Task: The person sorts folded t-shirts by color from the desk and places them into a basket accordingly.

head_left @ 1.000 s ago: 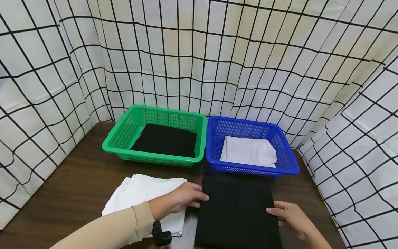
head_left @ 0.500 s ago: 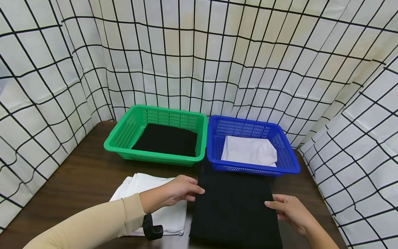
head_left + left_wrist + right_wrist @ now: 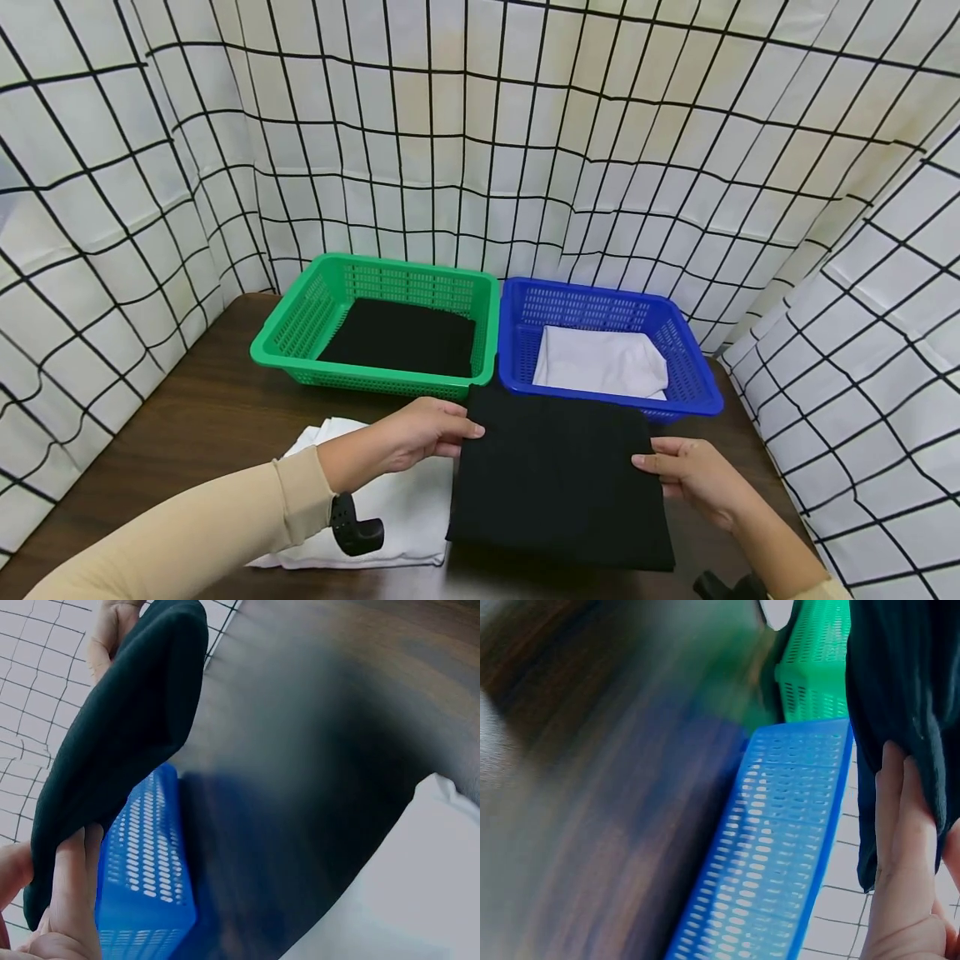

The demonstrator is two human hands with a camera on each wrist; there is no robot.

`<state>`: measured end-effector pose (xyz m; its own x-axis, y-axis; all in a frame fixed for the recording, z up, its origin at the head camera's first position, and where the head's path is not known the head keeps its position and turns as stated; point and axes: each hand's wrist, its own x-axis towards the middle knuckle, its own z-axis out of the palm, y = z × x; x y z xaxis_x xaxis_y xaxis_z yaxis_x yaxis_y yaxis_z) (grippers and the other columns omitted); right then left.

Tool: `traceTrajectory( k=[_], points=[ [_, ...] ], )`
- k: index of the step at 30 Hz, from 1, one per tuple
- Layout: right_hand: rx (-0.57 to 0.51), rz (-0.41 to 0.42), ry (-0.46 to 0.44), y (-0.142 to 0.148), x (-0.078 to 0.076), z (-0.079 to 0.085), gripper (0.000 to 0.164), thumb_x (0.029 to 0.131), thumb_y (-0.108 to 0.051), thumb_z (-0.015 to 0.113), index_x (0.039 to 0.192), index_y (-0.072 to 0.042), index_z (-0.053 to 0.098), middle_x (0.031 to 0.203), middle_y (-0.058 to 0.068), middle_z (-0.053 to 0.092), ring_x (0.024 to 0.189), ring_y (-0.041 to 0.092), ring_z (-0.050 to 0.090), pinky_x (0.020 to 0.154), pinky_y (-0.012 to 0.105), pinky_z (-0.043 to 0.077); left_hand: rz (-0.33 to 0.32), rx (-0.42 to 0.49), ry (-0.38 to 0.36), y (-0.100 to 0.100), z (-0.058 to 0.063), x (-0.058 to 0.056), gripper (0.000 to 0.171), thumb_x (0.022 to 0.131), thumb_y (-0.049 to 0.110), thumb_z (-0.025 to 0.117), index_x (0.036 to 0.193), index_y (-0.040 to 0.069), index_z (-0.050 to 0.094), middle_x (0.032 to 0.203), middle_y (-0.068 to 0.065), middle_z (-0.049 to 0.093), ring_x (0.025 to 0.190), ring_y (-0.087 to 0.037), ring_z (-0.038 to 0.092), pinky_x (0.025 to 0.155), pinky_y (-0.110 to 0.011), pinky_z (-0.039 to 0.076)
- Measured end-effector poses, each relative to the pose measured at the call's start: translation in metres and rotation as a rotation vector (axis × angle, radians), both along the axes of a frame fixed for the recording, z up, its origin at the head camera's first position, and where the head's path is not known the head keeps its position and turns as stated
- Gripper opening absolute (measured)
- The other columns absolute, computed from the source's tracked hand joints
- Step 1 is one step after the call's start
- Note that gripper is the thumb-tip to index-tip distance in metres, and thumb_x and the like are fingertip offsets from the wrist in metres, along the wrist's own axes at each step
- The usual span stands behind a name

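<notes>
A folded black cloth (image 3: 558, 483) hangs level between both hands, lifted over the table in front of the blue basket. My left hand (image 3: 423, 433) pinches its left edge, thumb on top and fingers beneath. At the opposite edge my right hand (image 3: 697, 479) pinches it the same way. In the left wrist view the cloth (image 3: 112, 727) shows its folded layers from the side, well above the tabletop. The right wrist view has the fingers (image 3: 907, 817) under the cloth (image 3: 900, 682). Below my left forearm lies a folded white cloth (image 3: 397, 517).
A green basket (image 3: 375, 379) at the back left holds a folded black cloth (image 3: 405, 337). Beside it, a blue basket (image 3: 693, 367) holds a folded white cloth (image 3: 600, 362). White curtains with a black grid (image 3: 450, 150) enclose the dark wooden table (image 3: 195, 417).
Both hands have raised the black cloth off the table and moved it forward, slightly left, so its far edge now overlaps the blue basket's front rim in the head view.
</notes>
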<state>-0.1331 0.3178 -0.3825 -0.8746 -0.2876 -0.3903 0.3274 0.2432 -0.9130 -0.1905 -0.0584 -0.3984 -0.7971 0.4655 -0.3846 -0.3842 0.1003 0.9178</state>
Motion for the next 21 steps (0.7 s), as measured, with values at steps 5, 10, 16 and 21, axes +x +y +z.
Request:
traceTrajectory(
  k=[5,10,16,21],
  points=[
    [0.012,0.023,0.024,-0.006,-0.009,0.009,0.061,0.099,-0.021,0.061,0.142,0.017,0.039,0.112,0.000,0.075,0.096,0.014,0.074,0.087,0.032,0.061,-0.009,0.006,0.015,-0.007,0.010,-0.007,0.035,0.091,0.009,0.069,0.122,-0.007,0.065,0.102,-0.008,0.077,0.088,-0.013,0.074,0.089,-0.034,0.059],
    [0.025,0.040,0.049,-0.013,-0.021,0.018,0.063,0.099,-0.022,0.062,0.143,0.017,0.039,0.117,0.003,0.073,0.098,0.013,0.073,0.088,0.032,0.060,0.015,0.019,0.003,-0.015,0.018,-0.017,0.038,0.092,0.009,0.068,0.126,-0.007,0.063,0.103,-0.006,0.077,0.089,-0.014,0.075,0.089,-0.033,0.059],
    [0.136,0.000,0.066,-0.026,-0.032,0.027,0.075,0.096,-0.024,0.066,0.148,0.017,0.029,0.134,0.023,0.062,0.102,0.013,0.072,0.091,0.035,0.059,0.032,-0.002,-0.011,-0.025,0.028,-0.025,0.038,0.092,0.010,0.068,0.126,-0.007,0.062,0.101,-0.006,0.077,0.088,-0.014,0.075,0.088,-0.031,0.059],
    [0.168,-0.011,0.076,-0.034,-0.040,0.037,0.070,0.096,-0.025,0.066,0.146,0.013,0.036,0.131,0.022,0.064,0.099,0.013,0.073,0.091,0.035,0.059,0.017,-0.016,0.025,-0.033,0.035,-0.032,0.041,0.093,0.012,0.067,0.128,-0.009,0.058,0.099,-0.003,0.077,0.088,-0.012,0.075,0.088,-0.030,0.059]
  ],
)
